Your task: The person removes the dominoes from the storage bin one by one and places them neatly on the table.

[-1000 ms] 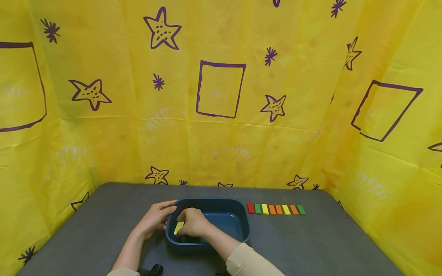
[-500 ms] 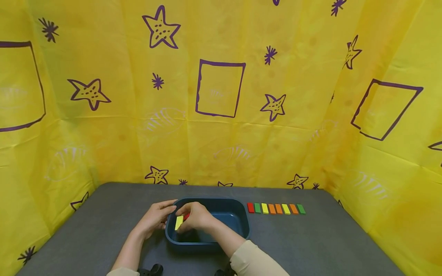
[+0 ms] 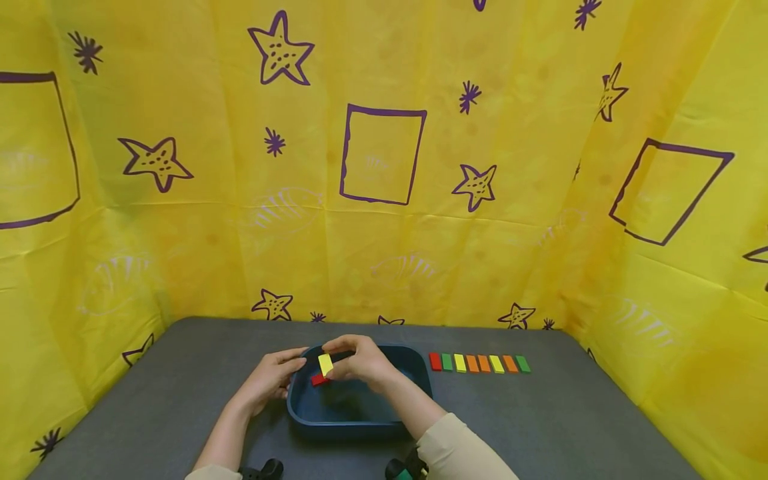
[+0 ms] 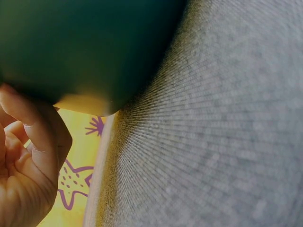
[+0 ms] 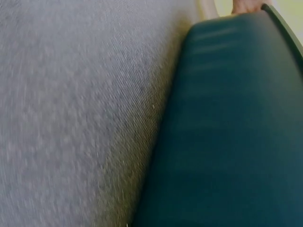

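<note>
A dark blue rectangular basin [image 3: 360,423] stands on the grey table. At its left end my left hand [image 3: 271,381] holds the rim and outer wall; in the left wrist view that hand's curled fingers [image 4: 35,137] lie against the wall. My right hand [image 3: 363,363] pinches a small yellow rectangular block [image 3: 326,365] between thumb and fingers, over the basin's left part at about rim height. Below it a red block [image 3: 319,379] lies in the basin, partly covered by the fingers. In the right wrist view the basin's outer side [image 5: 227,118] fills the right half; the block is out of sight there.
Right of the basin, a straight row of several flat blocks begins with a red block [image 3: 435,361] and ends with a green block [image 3: 523,364]; yellow and orange ones lie between. A yellow patterned curtain [image 3: 384,267] encloses the table's back and sides.
My right hand has lifted the yellow block up and slightly rightward from low inside the basin, exposing the red block beneath. The left hand and the row of blocks stay put.
</note>
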Demonstrator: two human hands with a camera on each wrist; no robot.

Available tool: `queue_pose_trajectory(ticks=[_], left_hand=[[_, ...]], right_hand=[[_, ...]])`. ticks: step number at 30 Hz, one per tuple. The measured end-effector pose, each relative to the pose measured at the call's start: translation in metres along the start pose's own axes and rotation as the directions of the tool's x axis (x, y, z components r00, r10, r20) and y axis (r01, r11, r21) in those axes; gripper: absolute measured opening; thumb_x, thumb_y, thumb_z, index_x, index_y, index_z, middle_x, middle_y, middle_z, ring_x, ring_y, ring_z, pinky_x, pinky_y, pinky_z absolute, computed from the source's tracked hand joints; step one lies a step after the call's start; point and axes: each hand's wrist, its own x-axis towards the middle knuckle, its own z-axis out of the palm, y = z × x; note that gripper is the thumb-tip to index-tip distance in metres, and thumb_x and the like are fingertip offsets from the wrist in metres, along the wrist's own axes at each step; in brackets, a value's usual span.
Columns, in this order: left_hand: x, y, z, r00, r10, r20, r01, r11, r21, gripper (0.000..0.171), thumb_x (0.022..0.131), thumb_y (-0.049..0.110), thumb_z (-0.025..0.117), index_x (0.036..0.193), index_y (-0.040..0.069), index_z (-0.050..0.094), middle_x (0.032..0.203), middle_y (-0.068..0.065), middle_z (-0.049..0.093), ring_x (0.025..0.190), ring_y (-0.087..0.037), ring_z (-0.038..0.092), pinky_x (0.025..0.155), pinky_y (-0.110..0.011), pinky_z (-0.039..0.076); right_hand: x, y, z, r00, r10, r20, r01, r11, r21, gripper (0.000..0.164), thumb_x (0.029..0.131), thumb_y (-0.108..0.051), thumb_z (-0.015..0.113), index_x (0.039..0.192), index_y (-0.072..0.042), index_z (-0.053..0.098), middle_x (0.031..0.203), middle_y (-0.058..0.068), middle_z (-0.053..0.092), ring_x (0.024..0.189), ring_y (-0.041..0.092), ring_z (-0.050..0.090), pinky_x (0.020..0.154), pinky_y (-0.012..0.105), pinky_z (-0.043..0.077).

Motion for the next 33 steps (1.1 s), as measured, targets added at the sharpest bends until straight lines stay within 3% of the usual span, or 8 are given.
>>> queue_pose_trajectory(ticks=[7,14,25,33], left_hand=[[0.0,0.0,0.0,1.0,0.005,-0.003,-0.005,1.0,0.009,0.055,0.103,0.029,0.052,0.149,0.0,0.041,0.088,-0.003,0.062,0.062,-0.01,0.054,0.054,-0.02,0.049],[0.0,-0.001,0.0,1.0,0.014,0.007,-0.014,1.0,-0.001,0.057,0.102,0.028,0.052,0.149,-0.001,0.039,0.085,-0.001,0.062,0.059,-0.009,0.052,0.053,-0.019,0.049],[0.003,0.002,0.0,1.0,0.019,0.009,-0.019,1.0,0.015,0.056,0.102,0.027,0.052,0.149,-0.001,0.039,0.091,-0.004,0.064,0.06,-0.01,0.053,0.053,-0.02,0.049],[0.001,0.001,0.0,1.0,-0.011,0.003,0.011,1.0,-0.002,0.055,0.103,0.026,0.051,0.15,0.0,0.039,0.075,0.0,0.056,0.057,-0.009,0.049,0.052,-0.019,0.046]], right_hand=[[0.002,0.0,-0.019,0.999,-0.042,-0.005,0.042,0.999,0.028,0.044,0.081,0.006,0.07,0.124,-0.002,0.065,0.131,0.016,0.06,0.099,0.024,0.069,0.087,0.038,0.059],[0.0,-0.005,-0.038,0.997,-0.072,-0.041,0.074,0.996,0.046,0.046,0.084,0.008,0.068,0.129,0.001,0.061,0.136,0.021,0.055,0.1,0.022,0.068,0.089,0.038,0.059],[-0.005,-0.003,-0.069,0.985,-0.063,-0.158,0.074,0.995,0.069,0.05,0.083,0.008,0.068,0.132,0.0,0.06,0.14,0.021,0.054,0.105,0.026,0.061,0.087,0.033,0.058],[-0.011,0.0,-0.093,0.969,-0.024,-0.247,0.047,0.995,0.087,0.051,0.081,0.009,0.068,0.13,-0.001,0.061,0.136,0.021,0.055,0.103,0.026,0.062,0.083,0.03,0.058]])
